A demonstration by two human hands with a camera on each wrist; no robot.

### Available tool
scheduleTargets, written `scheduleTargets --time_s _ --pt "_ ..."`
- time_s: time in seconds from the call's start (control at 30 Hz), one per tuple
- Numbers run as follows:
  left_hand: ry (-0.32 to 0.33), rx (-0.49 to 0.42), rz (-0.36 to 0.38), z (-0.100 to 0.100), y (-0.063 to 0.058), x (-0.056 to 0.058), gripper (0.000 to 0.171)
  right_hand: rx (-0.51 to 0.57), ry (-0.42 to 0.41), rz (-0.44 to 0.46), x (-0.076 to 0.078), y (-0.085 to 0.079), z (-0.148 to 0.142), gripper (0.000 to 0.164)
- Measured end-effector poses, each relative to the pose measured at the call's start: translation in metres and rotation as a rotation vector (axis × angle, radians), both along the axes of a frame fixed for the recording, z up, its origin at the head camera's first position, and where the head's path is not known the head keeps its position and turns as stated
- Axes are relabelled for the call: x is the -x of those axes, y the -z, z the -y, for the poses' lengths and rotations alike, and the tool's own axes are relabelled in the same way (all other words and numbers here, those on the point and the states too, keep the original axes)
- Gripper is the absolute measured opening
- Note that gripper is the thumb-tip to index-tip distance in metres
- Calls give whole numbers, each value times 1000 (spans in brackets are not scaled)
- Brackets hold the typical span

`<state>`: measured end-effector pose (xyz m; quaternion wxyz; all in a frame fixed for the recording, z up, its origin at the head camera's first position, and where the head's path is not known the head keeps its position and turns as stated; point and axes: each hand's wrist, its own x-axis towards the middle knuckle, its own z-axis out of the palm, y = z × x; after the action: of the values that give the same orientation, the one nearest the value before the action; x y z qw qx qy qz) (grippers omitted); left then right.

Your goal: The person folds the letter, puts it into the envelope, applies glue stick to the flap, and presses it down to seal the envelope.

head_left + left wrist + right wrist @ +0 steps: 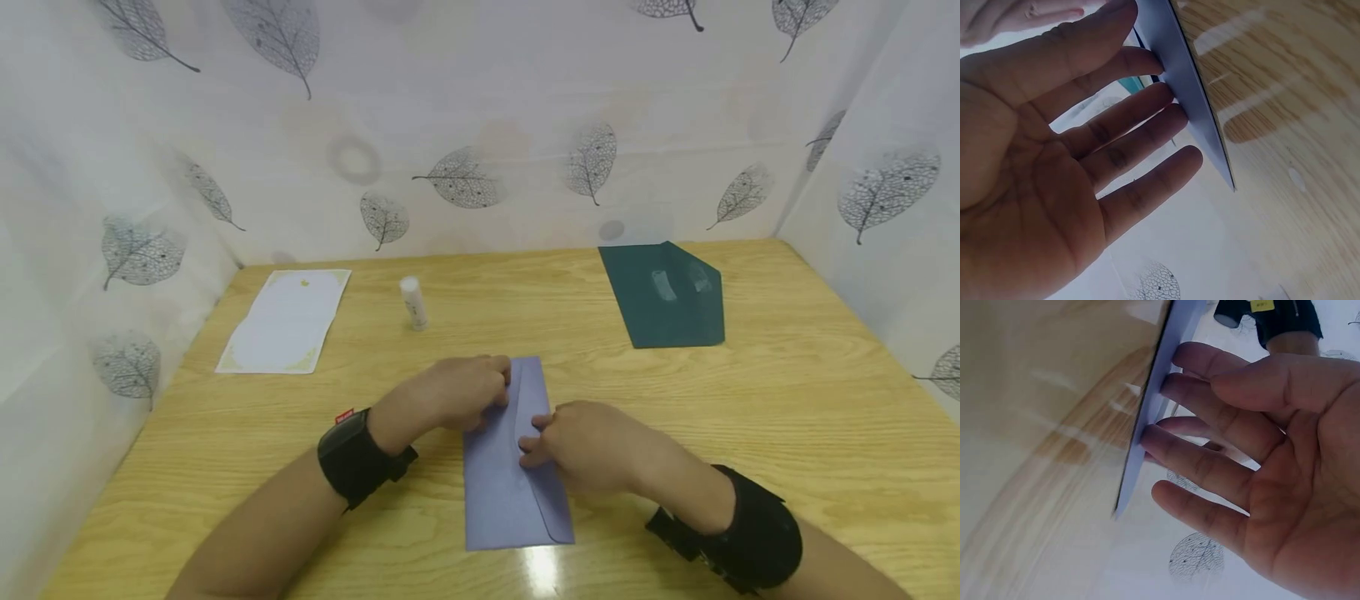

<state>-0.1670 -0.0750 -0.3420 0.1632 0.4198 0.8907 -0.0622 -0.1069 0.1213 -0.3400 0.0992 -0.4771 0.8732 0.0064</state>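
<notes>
A lavender envelope [495,500] lies lengthwise on the table in front of me, its long flap [551,496] folded over along the right side. My left hand [465,392] touches the upper left part of the envelope with its fingertips. In the left wrist view its fingers [1141,128] are fairly straight, several tips against the paper. My right hand [592,446] rests its fingertips on the flap, near the middle. The right wrist view shows those fingers [1204,462] extended, with the little finger off the paper.
A white glue stick [413,302] stands toward the back of the wooden table [337,450]. At the back left lies a white sheet with gold corner decoration [288,321]. A dark green envelope [652,308] with its flap opened lies at the back right. Leaf-patterned curtains [525,108] surround the table.
</notes>
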Motion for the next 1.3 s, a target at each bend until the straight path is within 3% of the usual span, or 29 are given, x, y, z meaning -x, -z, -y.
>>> scheduleTargets --time_s 0.27,0.5,0.73,0.9,1.0,1.13,1.3 --pt "24 -29 27 4 -1 4 36 11 -33 -25 -8 -4 2 30" --pt "25 -86 115 9 3 14 42 96 59 124 -7 -14 -8 35" --pt "9 -114 92 17 8 25 57 135 -77 406 -6 -20 -12 31" --pt "2 -106 137 23 10 29 70 112 -121 400 -5 -16 -11 34" --pt "-11 -109 180 25 11 29 74 85 -85 376 -3 -14 -9 32" --pt "-26 -114 167 22 7 26 78 44 18 382 0 -12 -9 37" --pt "25 -103 136 13 -2 12 82 32 108 375 13 -8 -16 38"
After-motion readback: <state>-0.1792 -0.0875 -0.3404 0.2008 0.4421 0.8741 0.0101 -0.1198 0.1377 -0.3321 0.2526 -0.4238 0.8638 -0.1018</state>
